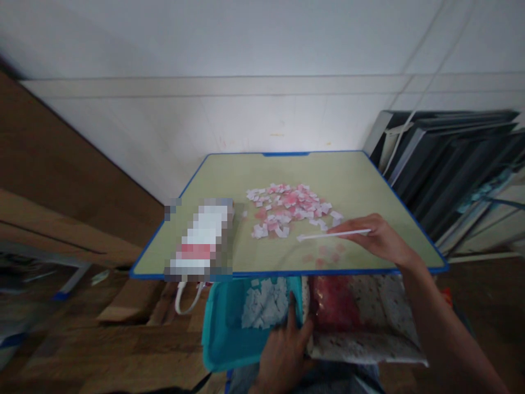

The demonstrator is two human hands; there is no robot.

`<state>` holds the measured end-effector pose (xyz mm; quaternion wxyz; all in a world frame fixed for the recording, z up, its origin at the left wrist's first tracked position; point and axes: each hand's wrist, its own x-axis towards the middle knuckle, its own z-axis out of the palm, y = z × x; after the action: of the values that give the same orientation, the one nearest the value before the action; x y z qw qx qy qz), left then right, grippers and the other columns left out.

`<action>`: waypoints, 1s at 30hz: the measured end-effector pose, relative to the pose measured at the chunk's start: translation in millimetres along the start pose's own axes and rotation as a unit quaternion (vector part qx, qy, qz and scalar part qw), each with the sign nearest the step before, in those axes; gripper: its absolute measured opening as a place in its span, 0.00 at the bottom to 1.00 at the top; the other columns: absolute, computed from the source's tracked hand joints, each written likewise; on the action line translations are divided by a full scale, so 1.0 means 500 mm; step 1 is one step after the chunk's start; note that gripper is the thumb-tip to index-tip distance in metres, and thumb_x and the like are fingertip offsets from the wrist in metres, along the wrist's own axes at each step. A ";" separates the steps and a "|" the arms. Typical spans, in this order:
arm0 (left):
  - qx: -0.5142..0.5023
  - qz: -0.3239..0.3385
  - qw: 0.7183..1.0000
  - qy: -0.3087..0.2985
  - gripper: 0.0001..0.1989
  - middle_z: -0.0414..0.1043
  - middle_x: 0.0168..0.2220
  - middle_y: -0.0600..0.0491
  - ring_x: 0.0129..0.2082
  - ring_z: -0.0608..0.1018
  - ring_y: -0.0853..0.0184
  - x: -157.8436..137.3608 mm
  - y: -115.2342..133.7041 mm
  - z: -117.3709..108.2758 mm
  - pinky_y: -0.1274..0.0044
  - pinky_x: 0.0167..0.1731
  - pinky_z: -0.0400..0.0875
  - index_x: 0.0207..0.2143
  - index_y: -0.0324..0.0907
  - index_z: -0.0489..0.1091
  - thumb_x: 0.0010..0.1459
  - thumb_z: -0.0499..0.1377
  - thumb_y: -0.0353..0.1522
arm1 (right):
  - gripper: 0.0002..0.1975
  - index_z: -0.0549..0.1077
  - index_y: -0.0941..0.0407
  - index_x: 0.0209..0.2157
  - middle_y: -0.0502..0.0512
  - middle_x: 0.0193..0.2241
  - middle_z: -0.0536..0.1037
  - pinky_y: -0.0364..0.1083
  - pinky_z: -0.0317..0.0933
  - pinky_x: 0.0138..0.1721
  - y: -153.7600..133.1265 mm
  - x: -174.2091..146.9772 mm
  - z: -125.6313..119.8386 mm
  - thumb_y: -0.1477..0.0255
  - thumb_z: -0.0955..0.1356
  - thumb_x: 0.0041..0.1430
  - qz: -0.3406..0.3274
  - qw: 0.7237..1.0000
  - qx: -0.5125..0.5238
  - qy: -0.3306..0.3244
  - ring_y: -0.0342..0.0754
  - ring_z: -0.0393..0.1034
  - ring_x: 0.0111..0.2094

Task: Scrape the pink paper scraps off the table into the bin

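My right hand [375, 236] is closed around a thin white stick [334, 234] above the table's right half. The stick points left, and its pale tip is beside a scatter of small white and pink paper pieces [287, 208]. Whether a paper piece clings to the tip is too blurred to tell. Below the table edge, my left hand [285, 350] grips the right rim of a teal plastic bin [223, 339], its index finger stretched along the wall. Inside the bin lies a heap of white paper pieces [266, 303].
The small table [229, 169] has a blue edge and stands against a white wall. A pixelated white box-shaped object [200, 235] is at its left. A speckled bag with a red patch [369, 312] lies beside the bin. Dark panels [451, 158] lean at the right.
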<state>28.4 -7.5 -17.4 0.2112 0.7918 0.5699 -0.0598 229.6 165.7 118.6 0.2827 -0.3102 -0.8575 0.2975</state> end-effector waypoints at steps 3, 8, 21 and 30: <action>0.006 0.002 1.000 -0.006 0.46 0.34 0.60 0.33 0.37 0.73 0.53 0.001 -0.001 0.000 0.67 0.33 0.67 0.58 0.52 0.33 0.44 0.60 0.38 | 0.11 0.74 0.55 0.39 0.54 0.35 0.78 0.43 0.65 0.37 -0.013 0.024 0.043 0.73 0.65 0.53 -0.045 0.997 0.052 -0.036 0.45 0.72 0.37; 0.014 -0.004 1.000 -0.006 0.48 0.32 0.60 0.33 0.36 0.73 0.54 0.002 -0.001 0.003 0.67 0.32 0.67 0.58 0.53 0.30 0.43 0.61 0.37 | 0.11 0.74 0.53 0.39 0.54 0.36 0.78 0.42 0.64 0.39 -0.052 0.077 0.126 0.75 0.63 0.54 -0.068 0.985 0.117 -0.107 0.42 0.72 0.38; 0.012 0.008 1.000 -0.011 0.41 0.35 0.60 0.35 0.36 0.73 0.55 0.000 -0.002 -0.001 0.68 0.31 0.67 0.58 0.52 0.37 0.46 0.58 0.41 | 0.08 0.77 0.55 0.31 0.52 0.29 0.79 0.42 0.64 0.32 -0.073 0.085 0.136 0.69 0.66 0.51 0.004 0.993 0.121 0.014 0.46 0.73 0.30; 0.018 0.002 1.000 0.001 0.42 0.37 0.59 0.32 0.34 0.74 0.55 0.002 0.001 0.000 0.68 0.30 0.67 0.58 0.52 0.38 0.45 0.59 0.40 | 0.14 0.74 0.58 0.22 0.53 0.17 0.75 0.42 0.60 0.17 -0.095 0.068 0.229 0.62 0.65 0.48 0.190 0.953 0.127 0.197 0.47 0.68 0.19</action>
<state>29.2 -6.8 -17.8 0.1966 0.7965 0.5676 -0.0689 113.6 121.0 85.4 0.4210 -0.4816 -0.6653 0.3850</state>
